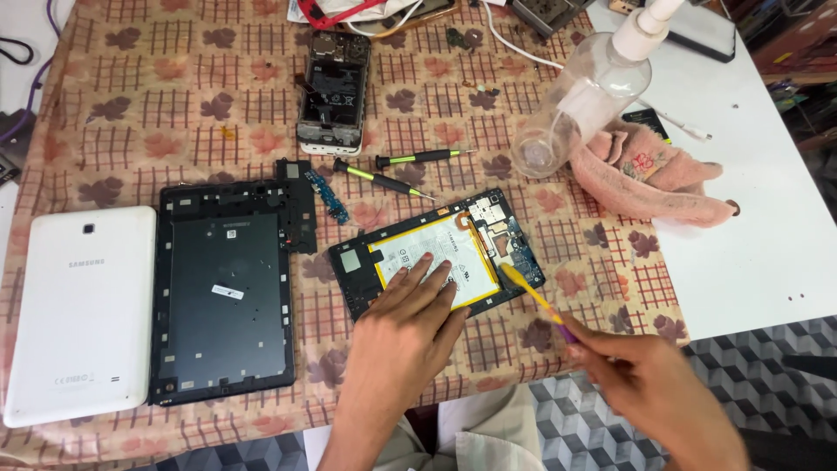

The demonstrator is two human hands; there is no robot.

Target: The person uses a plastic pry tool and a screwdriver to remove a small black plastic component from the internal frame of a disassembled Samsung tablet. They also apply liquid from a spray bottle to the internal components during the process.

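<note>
An opened tablet (359, 281) lies face down at the table's front middle, showing a white battery with a yellow rim (414, 253) and a blue circuit board (516, 249). My left hand (408, 324) rests flat on the battery, fingers spread. My right hand (649, 384) grips a yellow brush with a purple handle (532, 295); its head touches the tablet's right edge by the circuit board.
A black inner frame (225, 288) and a white back cover (80, 310) lie at left. Two screwdrivers (384, 180), an opened phone (333, 92), a tipped clear spray bottle (584, 96) and a pink cloth (641, 179) sit behind. Patterned cloth (174, 105) covers the table.
</note>
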